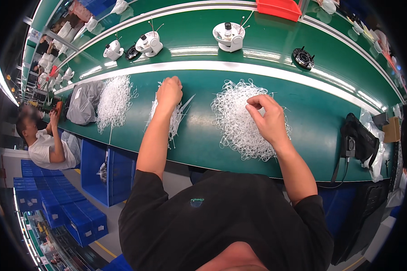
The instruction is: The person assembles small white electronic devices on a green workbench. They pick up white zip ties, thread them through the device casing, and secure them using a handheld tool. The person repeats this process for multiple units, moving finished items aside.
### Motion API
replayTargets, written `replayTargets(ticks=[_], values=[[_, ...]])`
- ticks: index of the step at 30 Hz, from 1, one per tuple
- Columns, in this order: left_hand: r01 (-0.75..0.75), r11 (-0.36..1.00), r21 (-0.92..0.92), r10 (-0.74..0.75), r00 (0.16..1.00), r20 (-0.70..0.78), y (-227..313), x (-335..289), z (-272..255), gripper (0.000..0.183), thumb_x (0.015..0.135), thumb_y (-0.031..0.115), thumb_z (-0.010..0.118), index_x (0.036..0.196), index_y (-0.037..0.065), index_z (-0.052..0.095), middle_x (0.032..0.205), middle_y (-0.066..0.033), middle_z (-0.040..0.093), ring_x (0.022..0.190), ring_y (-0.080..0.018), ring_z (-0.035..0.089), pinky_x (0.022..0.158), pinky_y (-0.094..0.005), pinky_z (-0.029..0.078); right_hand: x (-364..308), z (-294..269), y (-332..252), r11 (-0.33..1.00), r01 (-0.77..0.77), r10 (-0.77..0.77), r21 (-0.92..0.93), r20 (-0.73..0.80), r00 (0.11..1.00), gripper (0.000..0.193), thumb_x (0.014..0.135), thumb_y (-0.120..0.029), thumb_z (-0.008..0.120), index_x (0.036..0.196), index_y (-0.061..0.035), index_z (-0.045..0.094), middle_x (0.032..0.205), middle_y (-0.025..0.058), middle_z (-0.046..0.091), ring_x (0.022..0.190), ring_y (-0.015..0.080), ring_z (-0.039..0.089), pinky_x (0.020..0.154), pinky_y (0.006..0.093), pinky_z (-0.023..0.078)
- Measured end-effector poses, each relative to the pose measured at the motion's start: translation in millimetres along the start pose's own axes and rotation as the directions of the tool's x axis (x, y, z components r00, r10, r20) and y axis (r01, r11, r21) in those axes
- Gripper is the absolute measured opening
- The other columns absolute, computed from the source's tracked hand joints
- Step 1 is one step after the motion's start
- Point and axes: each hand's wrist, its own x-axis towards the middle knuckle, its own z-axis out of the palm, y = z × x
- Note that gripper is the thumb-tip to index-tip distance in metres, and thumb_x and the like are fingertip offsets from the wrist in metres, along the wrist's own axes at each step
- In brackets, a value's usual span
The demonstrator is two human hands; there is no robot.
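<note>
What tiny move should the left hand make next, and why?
Perhaps the left hand should pinch one piece from the small pile of white strips, because it is right at that pile's far end. I can't tell whether it holds one.

Can pass over table (200, 131) between left hand (170, 90) and right hand (270, 118), or right of right hand up to black bag (361, 137). Meets loops (235, 122) beneath right hand, straight strips (175, 123) beneath left hand, second heap (114, 104) farther left, white rail (203, 66) ahead.

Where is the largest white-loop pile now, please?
In the head view, the largest white-loop pile lies right of centre on the green table, beneath the right hand.
</note>
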Motion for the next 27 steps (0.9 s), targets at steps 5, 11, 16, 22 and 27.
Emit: replayTargets(ticks=[5, 11, 16, 22, 27], values=[[-0.104, 0.992, -0.073, 0.090, 0.981, -0.174, 1, -1, 6, 0.012, 0.088, 0.012, 0.066, 0.093, 0.002, 0.061, 0.092, -0.0185, 0.064, 0.088, -0.0387, 0.064, 0.078, -0.0491, 0.051, 0, 3, -4, 0.999, 0.002, -0.001, 0.039, -0.014, 1.000, 0.014, 0.085, -0.008, 0.072, 0.096, -0.0023, 0.066, 0.088, 0.0096, 0.069, 0.080, 0.0238, 0.066, 0.075, 0.0358, 0.052], [0.128, 0.326, -0.937, 0.084, 0.983, 0.164, 54, -29, -42, 0.009, 0.100, 0.012, 0.057, 0.097, 0.004, 0.056, 0.092, -0.0080, 0.063, 0.076, -0.0127, 0.061, 0.063, -0.0276, 0.050, 1, 15, -16, 0.991, 0.022, -0.017, 0.135, -0.042, 0.999, 0.027, 0.086, -0.010, 0.073, 0.109, -0.0025, 0.062, 0.103, 0.0117, 0.068, 0.087, 0.0236, 0.068, 0.079, 0.0352, 0.053], [0.224, -0.219, -0.950, 0.299, 0.942, 0.154, 104, -69, -47, 0.007, 0.100, 0.009, 0.058, 0.102, 0.002, 0.055, 0.095, -0.0093, 0.065, 0.074, -0.0114, 0.063, 0.062, -0.0240, 0.053, 2, 27, -31, 0.928, -0.067, 0.034, 0.366, 0.094, 0.995, 0.029, 0.087, -0.010, 0.072, 0.112, -0.0021, 0.060, 0.107, 0.0131, 0.067, 0.088, 0.0223, 0.069, 0.080, 0.0346, 0.055], [0.271, -0.217, -0.938, 0.344, 0.920, 0.186, 116, -86, -30, 0.010, 0.096, 0.003, 0.062, 0.105, 0.000, 0.057, 0.098, -0.0098, 0.066, 0.078, -0.0133, 0.065, 0.067, -0.0264, 0.057, 1, 23, -27, 0.942, 0.032, -0.015, 0.334, -0.054, 0.998, 0.010, 0.088, -0.001, 0.067, 0.098, 0.0007, 0.064, 0.090, 0.0110, 0.068, 0.083, 0.0198, 0.068, 0.075, 0.0315, 0.055], [0.317, -0.211, -0.925, 0.343, 0.910, 0.234, 127, -101, -15, 0.014, 0.094, 0.004, 0.066, 0.105, -0.003, 0.060, 0.092, -0.0097, 0.067, 0.076, -0.0138, 0.067, 0.066, -0.0258, 0.060, 3, 18, -34, 0.944, 0.078, -0.022, 0.322, -0.174, 0.985, 0.011, 0.086, 0.001, 0.067, 0.097, -0.0013, 0.065, 0.086, 0.0093, 0.068, 0.077, 0.0196, 0.067, 0.072, 0.0312, 0.054]])
